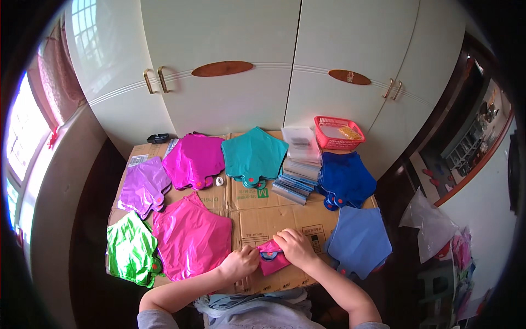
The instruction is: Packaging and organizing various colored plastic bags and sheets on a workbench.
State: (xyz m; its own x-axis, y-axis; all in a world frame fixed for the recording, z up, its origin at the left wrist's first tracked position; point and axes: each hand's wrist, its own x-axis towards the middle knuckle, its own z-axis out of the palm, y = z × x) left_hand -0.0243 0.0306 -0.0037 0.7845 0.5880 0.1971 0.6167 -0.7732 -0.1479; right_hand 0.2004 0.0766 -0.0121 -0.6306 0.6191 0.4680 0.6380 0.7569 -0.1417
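A small folded packet of shiny pink foil (274, 266) lies on the cardboard near its front edge, a dark blue curved patch showing on its upper part. My left hand (241, 264) pinches the packet's upper left corner, fingers closed. On the upper right side, my right hand (296, 247) has its fingers bent over the packet and pressed to it. Left of my left hand rests a large flat pink foil piece (193, 238) with pointed corners. To the right of my right hand is a pile of light blue pieces (360, 241) of similar shape.
Around the cardboard (263, 211) lie similar foil piles: green (130, 247), lilac (145, 185), magenta (193, 160), teal (255, 153) and dark blue (349, 178). Clear sleeves with cards (298, 172) sit near a red plastic basket (338, 143). White cabinets (219, 33) stand behind.
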